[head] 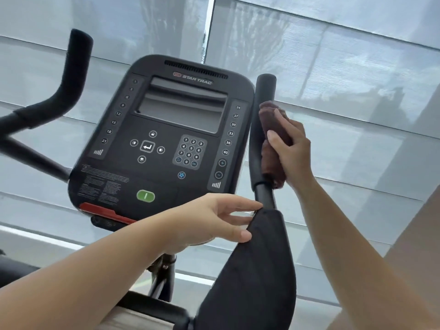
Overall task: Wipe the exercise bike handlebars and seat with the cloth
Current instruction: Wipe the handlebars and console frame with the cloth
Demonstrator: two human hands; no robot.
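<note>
Matte elbow pad (252, 270) — plush brown cloth (267, 120)

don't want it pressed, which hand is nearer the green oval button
Left. The left hand is just right of the green oval button; the right hand is far up-right, gripping a brown cloth.

console (164, 136) centre | handlebars (259, 129) flanking (cloth (273, 144) on right one)
</note>
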